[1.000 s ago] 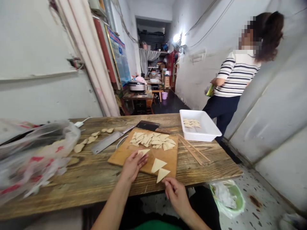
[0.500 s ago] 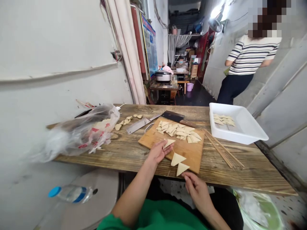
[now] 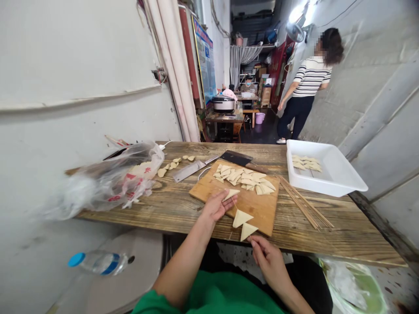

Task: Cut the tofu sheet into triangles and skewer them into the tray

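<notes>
My left hand (image 3: 214,208) is over the front of a wooden cutting board (image 3: 263,213), its fingers closed on a pale triangular slice (image 3: 232,194) that looks like dried tofu. At the table's front edge, my right hand (image 3: 267,258) pinches the lower end of a thin skewer (image 3: 251,238). Two more triangular slices, an upper one (image 3: 242,218) and a lower one (image 3: 248,231), are threaded on it. The skewer's upper end reaches up to the slice at my left fingers; I cannot tell how far it goes in. A pile of cut slices (image 3: 244,178) lies on the board's far half.
Right of the board lie loose skewers (image 3: 303,205) and a white tray (image 3: 340,185) with filled skewers. Two cleavers, one light (image 3: 190,171) and one dark (image 3: 236,158), lie behind it. Left are scraps (image 3: 168,166) and a plastic bag (image 3: 131,179). A person in stripes (image 3: 310,78) is beyond.
The person in the striped top has walked farther away, toward the back of the room. My hands, the slices and the skewer have hardly moved.
</notes>
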Tool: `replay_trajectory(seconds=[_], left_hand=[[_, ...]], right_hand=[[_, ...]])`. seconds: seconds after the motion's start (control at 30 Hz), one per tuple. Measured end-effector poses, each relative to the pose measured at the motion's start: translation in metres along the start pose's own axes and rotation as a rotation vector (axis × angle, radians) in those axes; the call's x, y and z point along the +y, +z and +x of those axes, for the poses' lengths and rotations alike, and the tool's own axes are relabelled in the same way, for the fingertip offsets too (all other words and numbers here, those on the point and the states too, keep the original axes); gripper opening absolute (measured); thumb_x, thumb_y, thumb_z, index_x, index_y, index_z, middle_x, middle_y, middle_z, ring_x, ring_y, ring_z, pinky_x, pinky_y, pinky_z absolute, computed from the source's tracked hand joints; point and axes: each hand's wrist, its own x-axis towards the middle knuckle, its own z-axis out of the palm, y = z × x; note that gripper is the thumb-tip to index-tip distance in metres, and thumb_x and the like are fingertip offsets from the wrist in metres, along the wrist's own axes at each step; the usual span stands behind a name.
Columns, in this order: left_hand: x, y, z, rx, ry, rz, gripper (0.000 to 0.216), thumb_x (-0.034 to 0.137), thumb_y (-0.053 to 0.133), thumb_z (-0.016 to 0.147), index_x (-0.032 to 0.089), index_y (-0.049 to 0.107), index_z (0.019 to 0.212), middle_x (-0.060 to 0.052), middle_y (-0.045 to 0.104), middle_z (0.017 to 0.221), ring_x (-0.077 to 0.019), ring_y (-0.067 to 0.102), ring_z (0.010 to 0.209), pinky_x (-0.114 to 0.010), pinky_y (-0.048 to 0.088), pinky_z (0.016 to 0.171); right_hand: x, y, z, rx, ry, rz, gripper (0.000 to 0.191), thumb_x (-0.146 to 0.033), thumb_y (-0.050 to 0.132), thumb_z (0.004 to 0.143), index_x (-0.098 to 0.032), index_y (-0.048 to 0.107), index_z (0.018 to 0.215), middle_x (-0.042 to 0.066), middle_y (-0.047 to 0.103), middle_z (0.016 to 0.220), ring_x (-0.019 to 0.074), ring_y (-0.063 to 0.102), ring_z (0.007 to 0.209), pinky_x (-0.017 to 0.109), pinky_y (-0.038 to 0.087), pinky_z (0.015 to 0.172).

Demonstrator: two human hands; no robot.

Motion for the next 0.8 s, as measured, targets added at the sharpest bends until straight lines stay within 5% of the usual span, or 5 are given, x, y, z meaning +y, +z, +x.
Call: replay_trajectory(seconds=[0.8], left_hand=[[-0.0071,0.0023,-0.0094,-0.084,-0.002,0.077,0.006,0.014,0.062,0.080,0.008,0.060,0.081,-0.013,0.069,0.084,-0.0192,0.069,0.075,-0.028,0.056,0.069]], right_hand=[[-0.0011,0.0001,-0.0012,0.042,-0.035,-0.040,0.039,-0.043,0.044,0.089,-0.013,0.067,0.097,-0.001,0.050,0.049,0.0115,0.044,0.044,0.021,0.037,0.044]])
